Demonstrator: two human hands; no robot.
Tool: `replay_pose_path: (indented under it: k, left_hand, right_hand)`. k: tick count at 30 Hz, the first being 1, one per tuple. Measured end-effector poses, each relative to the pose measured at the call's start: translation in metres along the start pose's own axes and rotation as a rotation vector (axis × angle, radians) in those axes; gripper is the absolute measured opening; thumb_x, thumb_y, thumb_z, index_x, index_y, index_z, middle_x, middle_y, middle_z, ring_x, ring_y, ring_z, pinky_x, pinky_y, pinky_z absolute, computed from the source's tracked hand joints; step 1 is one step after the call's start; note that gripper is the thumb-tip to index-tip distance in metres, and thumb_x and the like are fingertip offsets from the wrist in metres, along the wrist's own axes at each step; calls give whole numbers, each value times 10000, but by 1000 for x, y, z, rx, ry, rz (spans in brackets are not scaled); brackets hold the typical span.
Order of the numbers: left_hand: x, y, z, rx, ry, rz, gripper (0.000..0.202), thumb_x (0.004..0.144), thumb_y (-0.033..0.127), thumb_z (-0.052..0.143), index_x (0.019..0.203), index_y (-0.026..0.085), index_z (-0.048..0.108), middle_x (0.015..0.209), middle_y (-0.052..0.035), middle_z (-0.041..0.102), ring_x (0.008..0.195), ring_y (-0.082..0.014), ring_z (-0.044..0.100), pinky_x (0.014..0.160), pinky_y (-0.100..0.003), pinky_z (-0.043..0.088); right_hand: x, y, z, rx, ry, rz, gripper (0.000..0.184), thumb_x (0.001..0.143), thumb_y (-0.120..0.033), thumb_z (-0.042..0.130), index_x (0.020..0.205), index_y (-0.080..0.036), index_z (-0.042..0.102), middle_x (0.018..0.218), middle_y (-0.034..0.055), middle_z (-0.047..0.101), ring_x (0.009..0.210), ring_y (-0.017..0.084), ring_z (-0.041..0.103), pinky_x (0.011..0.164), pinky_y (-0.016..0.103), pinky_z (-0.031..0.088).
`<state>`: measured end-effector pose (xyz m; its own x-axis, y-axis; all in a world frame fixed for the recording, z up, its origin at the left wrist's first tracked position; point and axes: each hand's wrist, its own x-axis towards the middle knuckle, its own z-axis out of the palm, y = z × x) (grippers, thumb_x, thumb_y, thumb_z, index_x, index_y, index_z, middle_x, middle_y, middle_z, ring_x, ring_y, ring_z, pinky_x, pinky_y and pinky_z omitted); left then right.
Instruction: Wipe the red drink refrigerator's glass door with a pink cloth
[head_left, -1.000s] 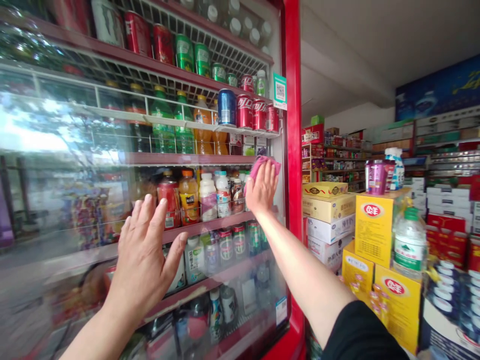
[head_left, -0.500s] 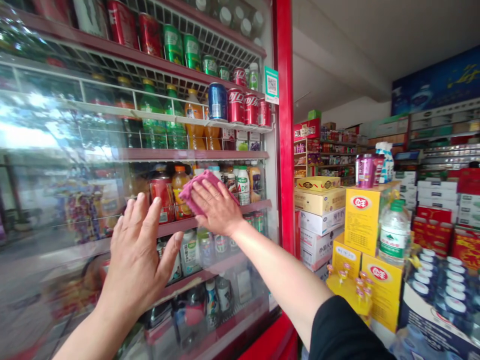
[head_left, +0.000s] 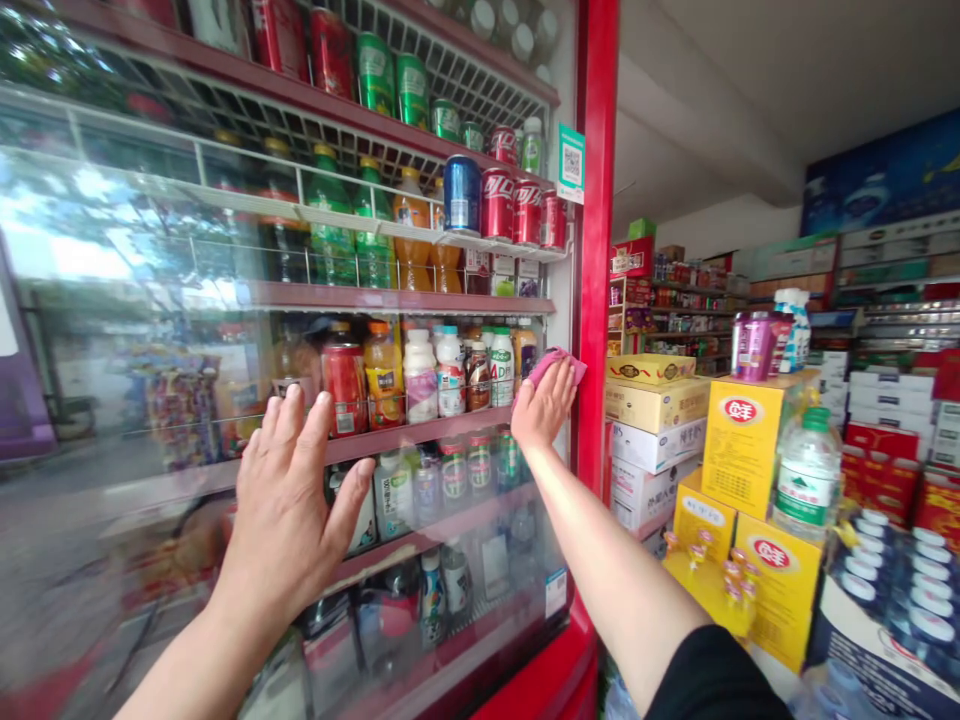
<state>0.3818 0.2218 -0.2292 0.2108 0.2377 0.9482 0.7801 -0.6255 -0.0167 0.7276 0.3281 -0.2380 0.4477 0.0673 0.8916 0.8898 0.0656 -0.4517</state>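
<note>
My right hand (head_left: 542, 408) presses a pink cloth (head_left: 576, 371) flat on the glass door (head_left: 247, 250) of a drinks fridge, right beside the red frame. The cloth shows past my fingertips, and its lower part is hidden under the palm. At the left, my left hand (head_left: 289, 500) is raised with fingers stretched and thumb apart, holding nothing. Its palm faces the glass; whether it touches I cannot tell. Behind the glass, between the two hands, stand an orange juice bottle (head_left: 384, 375) and several small milk drink bottles (head_left: 421, 378).
The red door frame (head_left: 598, 250) bounds the glass on the right, with a QR code sticker (head_left: 571, 163) near it. Stacked cartons (head_left: 660, 400), yellow boxes (head_left: 742, 440) and a large water bottle (head_left: 807, 475) stand right of the fridge. Trees and street reflect in the glass.
My right hand has slid the pink cloth rightward across the glass to the frame, uncovering the milk drink bottles. My left hand keeps its spread pose, and the view has turned slightly left.
</note>
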Motion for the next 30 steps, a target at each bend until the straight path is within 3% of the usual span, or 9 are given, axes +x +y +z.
replay_pose_path:
  k: [3, 8, 12, 15, 17, 21, 25, 28, 30]
  left_hand:
    - [-5, -2, 2, 7, -28, -18, 808, 1081, 515, 492, 1783, 279, 169, 1864, -144, 157, 1722, -411, 163, 1349, -706, 254]
    - [-11, 1, 5, 18, -50, -25, 808, 1083, 521, 493, 1779, 244, 188, 1853, -188, 176, 1720, -410, 171, 1350, -694, 252]
    - [-15, 6, 9, 24, -70, -13, 824, 1076, 524, 512, 1780, 251, 184, 1853, -190, 172, 1712, -431, 188, 1338, -704, 271]
    - [-16, 11, 13, 21, -85, 2, 825, 1076, 506, 522, 1783, 271, 167, 1858, -174, 159, 1712, -431, 188, 1333, -712, 280]
    - [-17, 14, 15, 10, -90, 10, 825, 1074, 498, 525, 1784, 281, 164, 1861, -162, 154, 1712, -432, 188, 1332, -719, 282]
    - [-19, 17, 19, 4, -101, 12, 818, 1078, 510, 504, 1782, 252, 179, 1853, -185, 172, 1711, -439, 185, 1330, -729, 280]
    - [-23, 15, 19, 15, -113, 2, 813, 1081, 498, 517, 1780, 242, 189, 1847, -194, 194, 1721, -410, 165, 1345, -693, 272]
    - [-27, 10, 17, 26, -118, -21, 799, 1082, 495, 522, 1771, 221, 223, 1841, -211, 204, 1723, -404, 162, 1351, -675, 265]
    - [-31, 6, 15, 27, -114, -40, 799, 1081, 516, 513, 1764, 200, 244, 1835, -226, 216, 1719, -415, 174, 1349, -677, 265]
  right_hand:
    - [-38, -64, -3, 31, -65, -150, 741, 1113, -385, 331, 1754, -29, 221, 1821, 228, 245, 1720, 368, 123, 1369, 667, 192]
    - [-91, -142, -20, 96, -276, -665, 721, 1113, -437, 442, 1759, -159, 285, 1850, 77, 230, 1736, 286, 39, 1405, 596, 122]
    - [-98, -145, -27, 149, -344, -996, 645, 1131, -413, 415, 1742, -221, 339, 1846, -3, 243, 1732, 228, 67, 1419, 556, 120]
    - [-85, -116, -22, 151, -329, -1060, 634, 1134, -430, 425, 1733, -235, 363, 1829, 6, 298, 1729, 218, 102, 1422, 547, 97]
    - [-74, -88, -19, 121, -343, -1001, 673, 1118, -470, 470, 1738, -234, 355, 1815, 38, 337, 1726, 243, 136, 1417, 562, 99]
    - [-52, -13, -18, 4, -368, -704, 777, 1060, -458, 561, 1740, -156, 341, 1812, 144, 327, 1720, 318, 171, 1403, 597, 119]
    - [-47, 57, -19, -75, -282, -381, 799, 1059, -390, 485, 1738, -27, 268, 1817, 241, 252, 1725, 353, 107, 1387, 620, 182]
    - [-59, 71, -10, -35, -136, -97, 772, 1087, -387, 384, 1718, 39, 255, 1787, 309, 271, 1705, 387, 170, 1353, 676, 243]
    - [-71, 54, -1, 22, -30, 68, 762, 1097, -394, 359, 1713, 44, 267, 1768, 335, 293, 1687, 419, 216, 1326, 725, 258]
